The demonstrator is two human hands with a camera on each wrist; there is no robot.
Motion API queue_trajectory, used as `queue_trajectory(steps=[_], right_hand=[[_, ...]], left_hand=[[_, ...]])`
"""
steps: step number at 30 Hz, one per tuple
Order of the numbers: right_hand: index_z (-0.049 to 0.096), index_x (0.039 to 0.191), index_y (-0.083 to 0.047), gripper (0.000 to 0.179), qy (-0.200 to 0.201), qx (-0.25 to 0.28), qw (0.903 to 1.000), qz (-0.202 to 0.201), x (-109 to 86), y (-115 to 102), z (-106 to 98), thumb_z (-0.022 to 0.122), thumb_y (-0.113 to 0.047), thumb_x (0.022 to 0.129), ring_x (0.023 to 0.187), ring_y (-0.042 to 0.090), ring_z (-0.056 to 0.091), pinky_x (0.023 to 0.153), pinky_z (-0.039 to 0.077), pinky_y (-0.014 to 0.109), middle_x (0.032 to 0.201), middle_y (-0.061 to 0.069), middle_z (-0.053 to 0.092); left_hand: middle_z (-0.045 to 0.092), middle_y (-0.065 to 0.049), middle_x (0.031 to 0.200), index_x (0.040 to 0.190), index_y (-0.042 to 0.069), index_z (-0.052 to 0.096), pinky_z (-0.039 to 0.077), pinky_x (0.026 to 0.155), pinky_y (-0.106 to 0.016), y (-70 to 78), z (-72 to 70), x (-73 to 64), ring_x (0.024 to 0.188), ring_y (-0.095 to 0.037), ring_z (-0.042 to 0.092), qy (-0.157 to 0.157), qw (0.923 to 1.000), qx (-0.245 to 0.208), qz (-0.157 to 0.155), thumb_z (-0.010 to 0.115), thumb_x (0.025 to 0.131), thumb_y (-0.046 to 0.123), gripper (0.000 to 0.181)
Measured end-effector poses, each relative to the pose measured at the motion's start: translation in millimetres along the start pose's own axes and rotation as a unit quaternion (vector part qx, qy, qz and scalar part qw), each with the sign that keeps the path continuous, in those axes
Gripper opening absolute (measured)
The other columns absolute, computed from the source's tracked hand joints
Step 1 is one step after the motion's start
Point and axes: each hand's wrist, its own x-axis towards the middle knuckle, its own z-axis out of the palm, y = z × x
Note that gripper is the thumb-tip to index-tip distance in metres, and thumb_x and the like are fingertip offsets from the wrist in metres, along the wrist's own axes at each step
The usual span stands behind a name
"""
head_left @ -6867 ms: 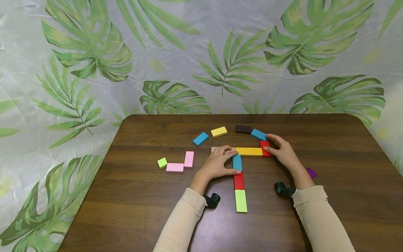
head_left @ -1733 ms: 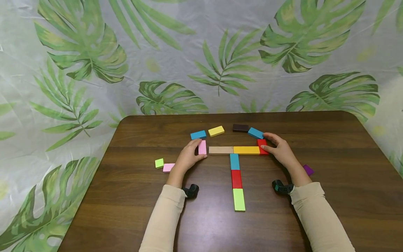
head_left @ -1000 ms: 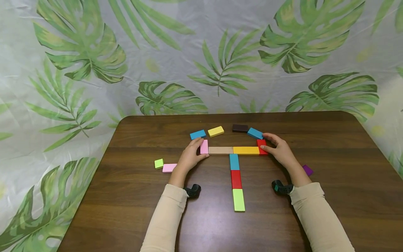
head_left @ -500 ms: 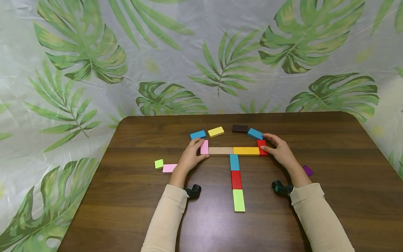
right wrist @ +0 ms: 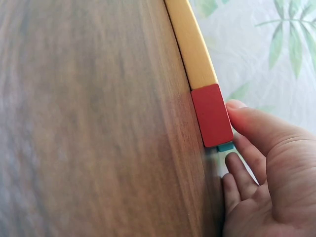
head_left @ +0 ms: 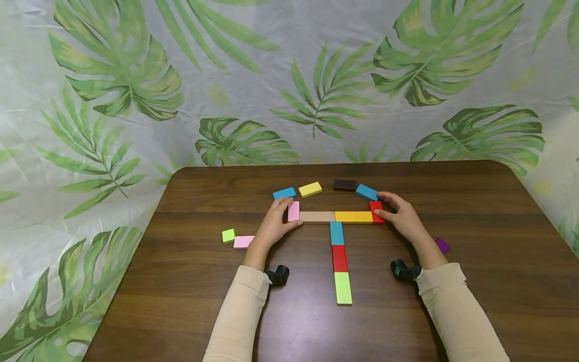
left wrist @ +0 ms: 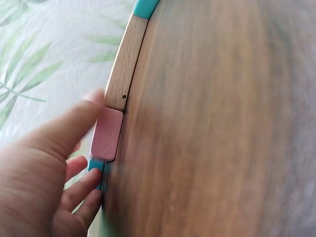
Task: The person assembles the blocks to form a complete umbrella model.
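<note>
In the head view, my left hand (head_left: 275,220) spans a pink block (head_left: 294,211), fingers at its far end and thumb by its near corner. That block meets the left end of a plain wooden block (head_left: 316,216). A yellow-orange block (head_left: 354,216) continues the row to a red block (head_left: 376,207). My right hand (head_left: 404,216) holds this red block between thumb and fingers, close to a blue block (head_left: 367,192). In the left wrist view the thumb overlaps the seam of the pink block (left wrist: 107,133) and the wooden block (left wrist: 127,64).
A blue block (head_left: 336,233), a red block (head_left: 339,258) and a lime block (head_left: 343,288) form a stem. Behind the row lie blue (head_left: 284,193), yellow (head_left: 310,189) and black (head_left: 345,185) blocks. Lime (head_left: 228,236) and pink (head_left: 243,242) pieces lie left, purple (head_left: 442,245) right.
My left hand has left the middle blocks and brought the pink block from the left against the wooden block. The back-left blue block has turned. My right hand has stayed at the red block.
</note>
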Motion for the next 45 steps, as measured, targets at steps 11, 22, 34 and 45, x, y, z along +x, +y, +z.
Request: queue_trajectory(steps=[11,22,34,45], right_hand=[[0.043,0.131,-0.003,0.054,0.001,-0.001,1.0,-0.007,0.6,0,1,0.064,-0.02,0.084,0.123,0.039,0.031,0.099,0.022,0.054,0.132,0.022,0.04],[0.041,0.129,0.004,0.05,-0.01,0.034,0.9994,0.0,-5.3,-20,-1,0.062,-0.006,0.085,0.124,0.043,0.027,0.098,0.018,0.058,0.132,0.027,0.038],[0.04,0.129,0.007,0.049,-0.007,0.028,0.9996,0.0,-12.3,-36,-1,0.06,-0.004,0.086,0.123,0.044,0.027,0.099,0.018,0.057,0.131,0.029,0.037],[0.043,0.13,0.001,0.052,-0.007,0.027,0.9996,-0.006,-1.0,-8,-1,0.064,-0.011,0.084,0.124,0.041,0.029,0.099,0.02,0.056,0.132,0.025,0.039]], left_hand=[[0.042,-0.012,0.131,0.131,0.005,0.044,0.03,0.1,-0.038,12.0,-1.8,12.2,0.123,-0.026,0.036,0.031,0.9995,-0.008,0.003,0.066,0.082,0.03,0.059],[0.045,-0.008,0.129,0.13,0.005,0.045,0.034,0.097,-0.037,19.4,0.5,35.0,0.119,-0.023,0.041,0.032,0.9993,-0.016,-0.007,0.065,0.083,0.029,0.057],[0.046,-0.009,0.128,0.128,0.007,0.046,0.034,0.096,-0.032,24.6,8.2,53.6,0.117,-0.022,0.043,0.007,0.9989,0.01,-0.046,0.066,0.083,0.024,0.052],[0.047,-0.007,0.128,0.127,0.008,0.049,0.031,0.099,-0.033,22.6,12.1,60.3,0.12,-0.024,0.039,0.005,0.9966,0.027,-0.078,0.064,0.085,0.022,0.047]])
